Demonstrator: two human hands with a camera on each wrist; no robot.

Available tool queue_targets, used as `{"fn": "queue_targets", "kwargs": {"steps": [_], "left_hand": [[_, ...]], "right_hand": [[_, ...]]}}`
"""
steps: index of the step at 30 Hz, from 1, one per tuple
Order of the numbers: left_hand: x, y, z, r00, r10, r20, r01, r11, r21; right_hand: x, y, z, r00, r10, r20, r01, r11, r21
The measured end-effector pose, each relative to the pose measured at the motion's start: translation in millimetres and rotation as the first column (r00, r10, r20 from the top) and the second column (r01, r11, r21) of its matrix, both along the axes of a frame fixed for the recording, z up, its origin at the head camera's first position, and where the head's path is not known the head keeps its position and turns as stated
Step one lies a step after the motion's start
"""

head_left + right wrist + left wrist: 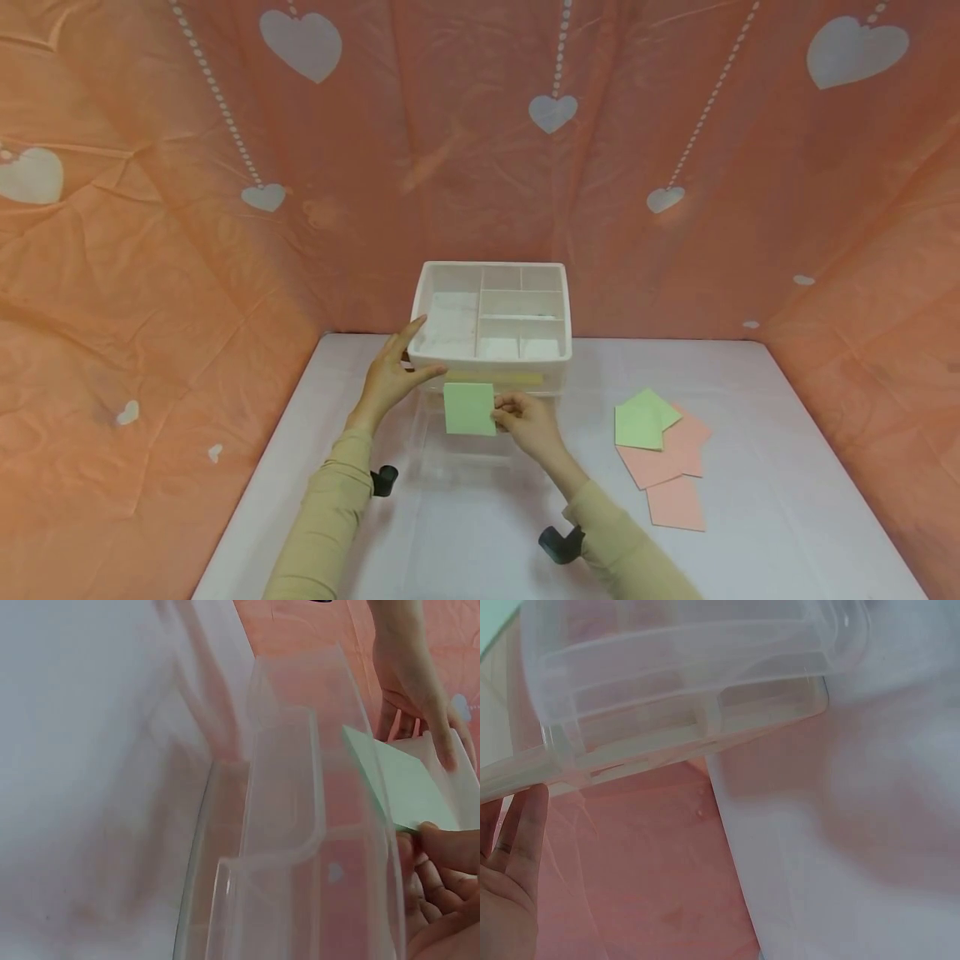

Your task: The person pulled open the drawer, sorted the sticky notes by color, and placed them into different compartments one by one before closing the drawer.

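Note:
My right hand [528, 425] pinches a light green sticky note [469, 408] by its right edge, thumb on one side and fingers behind. The note stands upright in front of a white-topped clear plastic organizer [491, 360]. My left hand [390, 379] touches the organizer's left front corner, its fingers fairly straight along the side and the thumb reaching across the front. In the left wrist view, the left fingertips [532, 806] meet the white rim. The right wrist view shows the green note near the organizer's clear drawers [285, 795].
Green sticky notes [640, 421] and pink sticky notes [675, 502] overlap on the white table [780, 467] to the right. The organizer's top has several compartments. A yellow strip [495, 378] shows below its front rim. An orange curtain [480, 208] with hearts surrounds the table.

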State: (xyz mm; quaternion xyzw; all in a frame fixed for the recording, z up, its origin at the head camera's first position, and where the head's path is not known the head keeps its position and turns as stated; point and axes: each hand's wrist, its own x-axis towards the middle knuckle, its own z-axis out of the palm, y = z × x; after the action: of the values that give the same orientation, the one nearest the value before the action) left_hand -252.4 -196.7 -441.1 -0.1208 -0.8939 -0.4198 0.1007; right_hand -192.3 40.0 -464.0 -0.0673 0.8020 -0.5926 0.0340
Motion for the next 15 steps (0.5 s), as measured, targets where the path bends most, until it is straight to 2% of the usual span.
{"fn": "queue_targets", "kwargs": {"steps": [9,15], "left_hand": [[1.8,0.2,1.3,1.000,0.006,0.011,-0.006,1.000,-0.001],[2.6,0.7,2.4,1.000,0.007,0.004,-0.007,1.000,0.003]], "right_hand": [[-4.7,-10.5,-7.3,0.995,0.078,0.062,-0.082,0.995,0.057],[-6.5,-14.8,-12.9,0.992,0.097,0.085,-0.103,0.992,0.077]]}}
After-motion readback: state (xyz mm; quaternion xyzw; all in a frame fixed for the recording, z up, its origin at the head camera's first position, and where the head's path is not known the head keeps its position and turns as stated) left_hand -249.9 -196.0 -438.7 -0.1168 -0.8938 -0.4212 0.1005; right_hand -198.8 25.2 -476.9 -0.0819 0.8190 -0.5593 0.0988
